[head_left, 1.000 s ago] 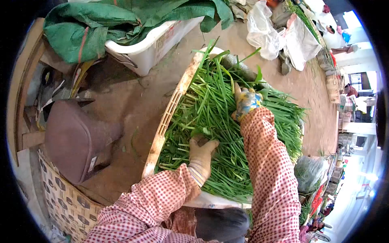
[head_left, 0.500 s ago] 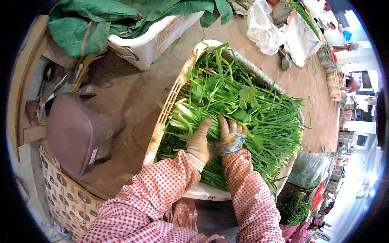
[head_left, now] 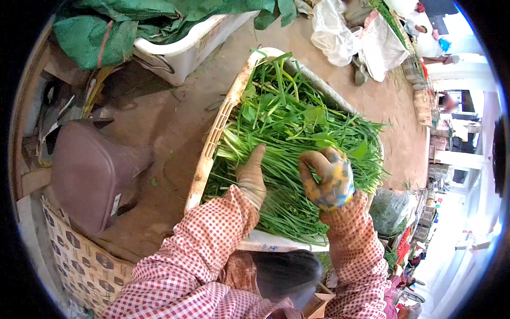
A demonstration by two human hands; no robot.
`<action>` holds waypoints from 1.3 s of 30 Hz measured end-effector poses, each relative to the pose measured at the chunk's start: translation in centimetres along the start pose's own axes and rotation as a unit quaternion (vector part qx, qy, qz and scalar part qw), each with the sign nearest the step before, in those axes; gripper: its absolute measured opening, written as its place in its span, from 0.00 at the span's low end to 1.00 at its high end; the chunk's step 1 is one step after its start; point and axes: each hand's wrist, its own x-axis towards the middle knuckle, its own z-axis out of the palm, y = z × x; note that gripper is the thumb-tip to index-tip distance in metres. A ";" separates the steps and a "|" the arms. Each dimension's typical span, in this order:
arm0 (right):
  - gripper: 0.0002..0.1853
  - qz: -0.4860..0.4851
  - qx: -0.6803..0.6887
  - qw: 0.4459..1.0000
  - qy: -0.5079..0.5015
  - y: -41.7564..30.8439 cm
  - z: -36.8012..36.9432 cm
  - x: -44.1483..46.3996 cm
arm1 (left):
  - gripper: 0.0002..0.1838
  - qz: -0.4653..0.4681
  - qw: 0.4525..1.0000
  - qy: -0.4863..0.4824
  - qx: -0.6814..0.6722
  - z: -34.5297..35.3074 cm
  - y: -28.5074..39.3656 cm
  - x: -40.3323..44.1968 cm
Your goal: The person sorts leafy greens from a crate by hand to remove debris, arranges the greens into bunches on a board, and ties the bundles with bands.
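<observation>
Long thin green leaves with pale stem ends, like garlic chives (head_left: 289,143), fill a worn white plastic crate (head_left: 217,130). Their stems point left and their leaf tips right. A few broader leaves (head_left: 317,114) lie among them. My left hand (head_left: 252,173), in a tan glove, is around the chives near the stem ends; its thumb lies on top and its fingers are hidden beneath. Above the leaves on the right, my right hand (head_left: 328,178), in a blue-and-yellow patterned glove, has its fingers curled in. What it holds, if anything, cannot be made out.
A brown plastic stool-like object (head_left: 87,175) stands left of the crate. Behind is a white tub (head_left: 178,61) topped with green sacking (head_left: 95,40). White plastic bags (head_left: 380,50) lie at the back right. A bag of greens (head_left: 392,212) sits to the right.
My right hand has moved right and lifted off the chives, its fingers curling more. My left hand stays near the stem ends. The view has shifted slightly.
</observation>
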 end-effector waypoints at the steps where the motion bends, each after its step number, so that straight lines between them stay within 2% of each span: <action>1: 0.12 0.000 -0.022 1.000 0.002 0.5 0.4 0.8 | 0.61 -0.071 0.996 0.042 -0.030 0.8 2.4 -1.2; 2: 0.12 0.000 -0.044 0.999 0.003 1.3 1.1 1.6 | 0.62 -0.144 0.984 0.084 -0.059 1.2 3.6 -1.9; 3: 0.14 -0.003 -0.079 0.997 0.003 2.5 1.6 2.4 | 0.62 -0.145 0.984 0.082 -0.061 1.2 3.4 -1.7; 5: 0.32 0.031 -0.170 0.980 -0.097 4.2 2.1 3.8 | 0.46 -0.145 0.981 0.110 -0.060 1.3 2.5 -1.2; 8: 0.49 0.066 -0.179 0.956 -0.222 5.6 4.6 5.5 | 0.45 -0.150 0.981 0.123 0.004 1.8 4.7 -2.6; 9: 0.50 0.100 -0.135 0.952 -0.254 4.8 4.3 6.3 | 0.40 -0.176 0.974 0.141 -0.007 2.5 5.4 -3.0; 10: 0.49 0.085 -0.114 0.967 -0.212 5.1 5.1 6.6 | 0.40 -0.173 0.975 0.142 -0.007 2.4 5.1 -2.6; 12: 0.49 0.129 -0.085 0.952 -0.266 4.8 4.8 8.0 | 0.38 -0.130 0.986 0.104 0.016 1.7 4.1 -2.1; 13: 0.41 0.145 -0.086 0.945 -0.280 3.6 4.0 8.3 | 0.37 -0.118 0.988 0.094 0.024 1.4 3.9 -2.0; 14: 0.41 0.150 -0.079 0.945 -0.280 4.0 4.2 7.9 | 0.37 -0.119 0.988 0.095 0.032 1.2 3.1 -1.4; 16: 0.31 0.061 -0.089 0.937 -0.333 4.7 3.9 7.1 | 0.37 -0.135 0.986 0.096 -0.036 1.3 3.0 -0.8; 17: 0.24 0.055 -0.068 0.955 -0.284 4.7 3.2 5.9 | 0.34 -0.130 0.985 0.073 -0.085 1.1 2.9 -0.9; 18: 0.24 0.061 -0.066 0.955 -0.281 5.4 3.1 4.5 | 0.34 -0.130 0.986 0.070 -0.078 1.1 2.8 -1.1; 19: 0.25 0.075 0.012 0.977 -0.201 6.5 3.6 2.9 | 0.34 -0.096 0.991 0.073 -0.054 1.1 2.5 -1.1; 21: 0.24 0.093 0.146 0.982 -0.070 8.4 4.8 0.6 | 0.38 -0.062 0.996 0.053 0.039 -0.1 0.2 0.7; 22: 0.24 0.095 0.147 0.982 -0.064 9.0 5.3 -0.2 | 0.41 -0.044 0.994 0.046 0.085 -0.8 -1.0 1.6; 23: 0.23 0.144 0.256 0.955 -0.051 9.4 5.6 -0.9 | 0.49 -0.006 0.998 -0.007 0.070 -1.7 -2.1 2.7; 24: 0.22 0.188 0.361 0.913 -0.037 9.6 5.6 -1.3 | 0.54 -0.039 0.999 0.003 0.019 -1.0 -0.6 1.8; 26: 0.20 0.174 0.317 0.932 -0.030 8.8 3.2 -1.5 | 0.66 -0.101 0.990 0.034 -0.087 0.5 2.4 0.1; 27: 0.19 0.154 0.246 0.955 -0.062 8.1 1.1 -1.5 | 0.52 -0.079 0.993 0.053 -0.068 0.6 2.4 0.0; 28: 0.19 0.133 0.174 0.971 -0.095 7.9 -0.2 -1.8 | 0.49 -0.035 0.999 0.030 0.006 -0.1 1.2 0.9; 29: 0.18 0.121 0.203 0.969 -0.068 9.0 0.0 -2.6 | 0.46 0.013 0.997 0.014 0.081 -0.9 -0.1 1.9; 30: 0.21 0.154 0.213 0.963 -0.056 8.7 -1.3 -2.7 | 0.45 0.063 0.986 0.005 0.152 -1.6 -1.4 2.8; 32: 0.23 0.183 0.227 0.955 -0.047 8.7 -3.8 -3.1 | 0.44 0.033 0.991 0.002 0.132 -1.0 0.2 2.0; 34: 0.23 0.235 0.404 0.882 0.061 9.4 -6.1 -4.1 | 0.44 0.021 0.995 -0.031 0.093 -1.5 0.3 2.7; 36: 0.24 0.279 0.480 0.824 0.115 11.6 -8.9 -5.7 | 0.42 0.016 0.996 -0.045 0.076 -1.6 0.4 2.9; 37: 0.24 0.316 0.417 0.839 0.150 11.5 -10.8 -6.3 | 0.40 0.014 0.996 -0.044 0.072 -1.5 0.8 2.7; 38: 0.24 0.288 0.394 0.853 0.182 12.4 -12.2 -7.5 | 0.38 0.006 0.997 -0.042 0.058 -1.3 1.1 2.3; 39: 0.22 0.290 0.412 0.834 0.224 13.4 -13.4 -8.8 | 0.37 -0.003 0.998 -0.046 0.042 -1.2 1.5 1.9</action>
